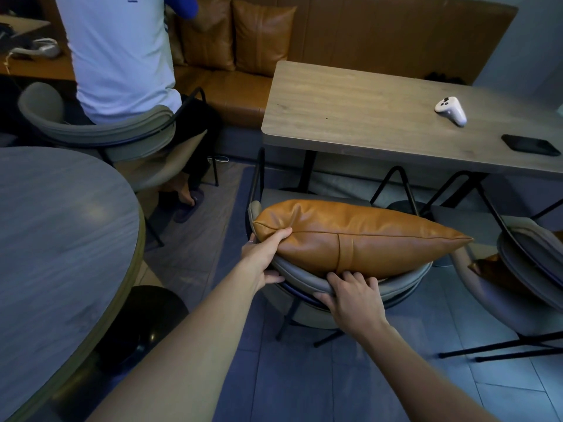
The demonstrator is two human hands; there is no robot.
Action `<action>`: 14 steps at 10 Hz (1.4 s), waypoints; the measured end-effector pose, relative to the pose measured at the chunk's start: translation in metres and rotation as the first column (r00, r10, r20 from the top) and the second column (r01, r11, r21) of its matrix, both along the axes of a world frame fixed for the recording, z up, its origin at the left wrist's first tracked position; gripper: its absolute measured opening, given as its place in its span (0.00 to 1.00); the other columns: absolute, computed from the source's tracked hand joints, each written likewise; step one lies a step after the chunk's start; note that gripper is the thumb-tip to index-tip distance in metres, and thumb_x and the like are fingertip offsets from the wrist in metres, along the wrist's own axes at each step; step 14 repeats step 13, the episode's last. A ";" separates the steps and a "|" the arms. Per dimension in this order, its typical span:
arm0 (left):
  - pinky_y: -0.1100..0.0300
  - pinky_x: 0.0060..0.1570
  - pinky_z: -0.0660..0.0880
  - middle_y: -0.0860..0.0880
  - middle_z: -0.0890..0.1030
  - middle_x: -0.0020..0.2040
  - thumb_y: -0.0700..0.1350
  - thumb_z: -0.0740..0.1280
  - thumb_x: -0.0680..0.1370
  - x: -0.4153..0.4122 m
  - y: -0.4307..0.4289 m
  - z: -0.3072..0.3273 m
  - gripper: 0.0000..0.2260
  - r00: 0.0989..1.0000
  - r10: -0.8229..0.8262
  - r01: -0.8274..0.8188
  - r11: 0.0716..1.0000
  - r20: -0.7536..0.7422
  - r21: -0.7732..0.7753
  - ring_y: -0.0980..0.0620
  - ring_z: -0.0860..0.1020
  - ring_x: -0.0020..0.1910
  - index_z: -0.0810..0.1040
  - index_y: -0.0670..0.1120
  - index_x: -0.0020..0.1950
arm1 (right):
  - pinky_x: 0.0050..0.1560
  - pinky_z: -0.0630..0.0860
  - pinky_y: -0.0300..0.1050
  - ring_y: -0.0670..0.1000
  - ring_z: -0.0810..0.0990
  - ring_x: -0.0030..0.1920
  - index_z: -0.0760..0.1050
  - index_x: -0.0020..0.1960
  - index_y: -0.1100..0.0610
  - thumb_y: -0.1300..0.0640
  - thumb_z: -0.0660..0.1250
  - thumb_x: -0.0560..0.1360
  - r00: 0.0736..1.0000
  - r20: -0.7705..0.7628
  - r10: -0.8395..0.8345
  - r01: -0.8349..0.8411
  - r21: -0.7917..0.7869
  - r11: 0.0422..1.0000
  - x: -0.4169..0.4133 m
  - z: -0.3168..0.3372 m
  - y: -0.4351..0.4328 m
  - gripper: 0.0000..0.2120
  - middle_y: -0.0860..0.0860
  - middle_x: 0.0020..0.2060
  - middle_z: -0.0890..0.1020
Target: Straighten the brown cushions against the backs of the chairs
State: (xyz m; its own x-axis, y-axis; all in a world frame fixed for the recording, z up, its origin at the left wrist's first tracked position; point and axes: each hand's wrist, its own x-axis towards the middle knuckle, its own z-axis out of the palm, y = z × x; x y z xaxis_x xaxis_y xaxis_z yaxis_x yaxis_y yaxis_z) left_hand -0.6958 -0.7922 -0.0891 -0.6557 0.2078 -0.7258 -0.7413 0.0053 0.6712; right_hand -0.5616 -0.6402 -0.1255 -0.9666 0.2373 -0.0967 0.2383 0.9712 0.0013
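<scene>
Against the curved grey chair back (304, 278) nearest the camera, the brown leather cushion (350, 236) stands on its edge, its seam on top, its right corner jutting past the frame. The left hand (263, 257) has its grip clamped on the cushion's left end, thumb over the seam, likely to swing that end in line. The right hand (353, 295) curls over the backrest rim with fingertips (345, 277) pressed to the cushion's lower face, probably to steady chair and cushion together; its grip is closed on the rim. Ahead, the wooden desk (350, 111) (carrying a white controller (451, 110) and a black phone (530, 144)) hems the chair in. A second chair (530, 254) stands just right with another brown cushion (490, 269) partly hidden. A seated person (122, 56) occupies the chair further left.
</scene>
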 end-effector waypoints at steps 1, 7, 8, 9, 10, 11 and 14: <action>0.40 0.46 0.82 0.44 0.71 0.60 0.58 0.81 0.66 0.002 -0.003 0.001 0.37 1.000 -0.014 0.014 1.000 0.001 -0.003 0.34 0.79 0.55 0.69 0.52 0.71 | 0.49 0.69 0.55 0.60 0.80 0.52 0.79 0.56 0.52 0.36 0.62 0.78 0.999 -0.015 -0.036 0.036 -0.006 0.999 0.002 0.001 -0.005 0.21 0.53 0.48 0.84; 0.39 0.47 0.81 0.40 0.69 0.72 0.58 0.81 0.66 -0.001 -0.007 0.005 0.42 0.999 -0.036 0.036 0.999 -0.016 -0.007 0.36 0.77 0.55 0.66 0.53 0.74 | 0.58 0.67 0.54 0.59 0.76 0.61 0.69 0.70 0.49 0.35 0.50 0.82 0.989 0.128 -0.072 0.055 0.133 0.990 -0.002 0.012 -0.015 0.25 0.53 0.61 0.80; 0.37 0.55 0.79 0.41 0.69 0.72 0.64 0.79 0.65 0.000 -0.008 0.006 0.45 0.994 -0.102 0.100 0.994 -0.030 -0.047 0.35 0.76 0.61 0.63 0.53 0.76 | 0.59 0.67 0.54 0.59 0.75 0.62 0.67 0.71 0.50 0.36 0.50 0.82 0.984 0.159 -0.081 0.062 0.121 0.991 -0.001 0.013 -0.017 0.25 0.54 0.62 0.79; 0.36 0.60 0.76 0.43 0.71 0.72 0.67 0.76 0.66 0.002 -0.009 0.010 0.45 0.984 -0.164 0.156 0.981 -0.062 -0.115 0.37 0.75 0.64 0.63 0.52 0.77 | 0.60 0.66 0.54 0.59 0.74 0.62 0.67 0.71 0.50 0.36 0.50 0.82 0.981 0.174 -0.090 0.071 0.114 0.991 -0.001 0.014 -0.016 0.25 0.54 0.63 0.78; 0.38 0.64 0.72 0.44 0.71 0.75 0.68 0.72 0.70 0.003 -0.012 0.016 0.45 0.950 -0.280 0.238 0.936 -0.140 -0.258 0.40 0.72 0.69 0.62 0.47 0.78 | 0.62 0.66 0.55 0.60 0.73 0.64 0.67 0.71 0.50 0.36 0.51 0.82 0.974 0.206 -0.092 0.076 0.086 0.993 -0.005 0.019 -0.016 0.25 0.55 0.64 0.77; 0.45 0.62 0.73 0.43 0.72 0.73 0.65 0.71 0.72 0.002 -0.015 0.023 0.40 0.901 -0.382 0.265 0.860 -0.206 -0.437 0.41 0.73 0.69 0.67 0.44 0.76 | 0.63 0.65 0.56 0.60 0.73 0.65 0.68 0.70 0.51 0.36 0.53 0.81 0.956 0.277 -0.097 0.100 0.004 0.995 -0.006 0.027 -0.012 0.26 0.56 0.65 0.77; 0.52 0.52 0.79 0.45 0.84 0.55 0.53 0.74 0.69 0.007 -0.020 0.067 0.15 0.635 -0.773 0.591 0.494 -0.010 -0.638 0.48 0.81 0.53 0.85 0.45 0.50 | 0.54 0.74 0.51 0.59 0.80 0.57 0.78 0.58 0.56 0.47 0.62 0.79 0.925 0.372 -0.078 0.226 -0.373 0.900 -0.016 0.068 0.009 0.16 0.56 0.57 0.82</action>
